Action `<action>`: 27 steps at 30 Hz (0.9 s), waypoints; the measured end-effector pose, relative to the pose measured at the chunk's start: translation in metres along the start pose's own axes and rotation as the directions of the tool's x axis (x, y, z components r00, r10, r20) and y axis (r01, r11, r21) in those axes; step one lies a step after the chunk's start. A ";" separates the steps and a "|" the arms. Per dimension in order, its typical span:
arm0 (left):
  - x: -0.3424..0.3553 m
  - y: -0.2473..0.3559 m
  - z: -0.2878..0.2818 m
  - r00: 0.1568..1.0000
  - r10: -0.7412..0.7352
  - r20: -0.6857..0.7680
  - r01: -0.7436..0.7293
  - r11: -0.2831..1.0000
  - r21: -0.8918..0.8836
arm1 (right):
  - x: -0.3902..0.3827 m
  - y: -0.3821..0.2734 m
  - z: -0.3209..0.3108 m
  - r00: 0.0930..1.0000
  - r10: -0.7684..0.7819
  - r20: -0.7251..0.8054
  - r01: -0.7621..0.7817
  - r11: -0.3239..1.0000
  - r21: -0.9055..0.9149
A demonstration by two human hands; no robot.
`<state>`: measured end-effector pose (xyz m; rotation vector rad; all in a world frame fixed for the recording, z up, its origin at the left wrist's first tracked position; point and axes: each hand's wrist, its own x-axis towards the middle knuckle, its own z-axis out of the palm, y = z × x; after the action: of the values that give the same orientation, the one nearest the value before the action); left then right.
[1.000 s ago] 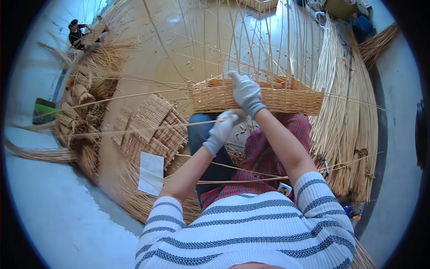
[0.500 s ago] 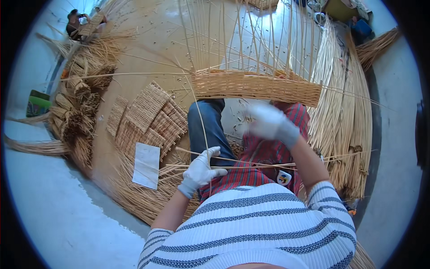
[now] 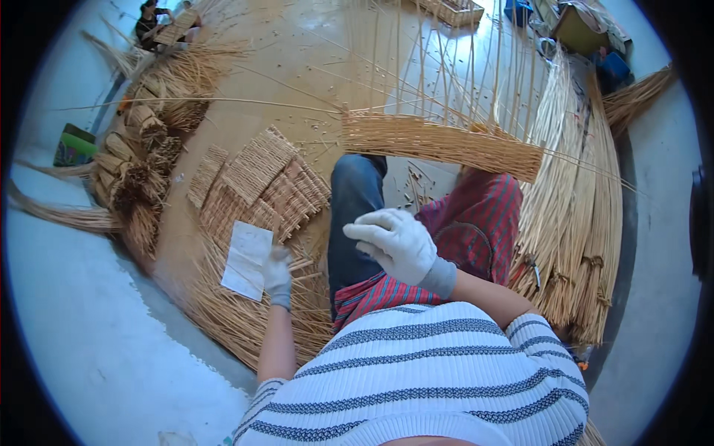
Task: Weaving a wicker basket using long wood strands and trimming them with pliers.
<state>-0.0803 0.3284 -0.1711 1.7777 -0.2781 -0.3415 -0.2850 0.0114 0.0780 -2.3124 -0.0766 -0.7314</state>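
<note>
A long woven wicker panel [image 3: 439,143] lies across my knees, with tall upright canes rising from its far edge. My right hand [image 3: 398,241], in a white glove with a grey cuff, hovers over my lap, near side of the panel and apart from it. Its fingers stretch loosely to the left, and nothing shows in them. Off to the left, my gloved left hand [image 3: 278,273] is over the near pile of loose canes [image 3: 245,316], beside a white paper sheet [image 3: 247,260]. Motion blurs its fingers, so whether they grip a cane is unclear.
Finished woven panels [image 3: 256,175] lie stacked on the floor at left. Cane bundles [image 3: 145,141] line the left wall, and long pale canes [image 3: 569,201] run along the right. Another person [image 3: 152,26] sits at the far left. A woven tray [image 3: 450,11] lies at the far edge.
My left hand has left the canes over my lap and moved left to the pile. Those canes are gone from my lap. My right hand has come nearer and left, away from the panel.
</note>
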 end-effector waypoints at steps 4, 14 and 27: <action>-0.042 -0.067 -0.034 0.682 -0.473 -0.558 0.319 0.879 -0.356 | -0.012 0.040 0.028 0.979 0.146 0.142 -0.170 0.969 0.179; -0.141 -0.055 -0.002 0.309 -0.684 -0.661 0.912 0.015 0.411 | 0.097 0.127 0.066 0.947 0.247 -0.205 -0.273 0.956 -0.109; 0.065 0.037 0.049 0.996 0.079 -0.032 -0.050 0.849 0.526 | 0.144 0.145 0.023 0.896 -0.001 -0.445 0.060 0.991 0.118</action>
<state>-0.0389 0.2518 -0.1513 2.3089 -0.4235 -0.1755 -0.1165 -0.1037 0.0517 -1.9733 0.0480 -1.2178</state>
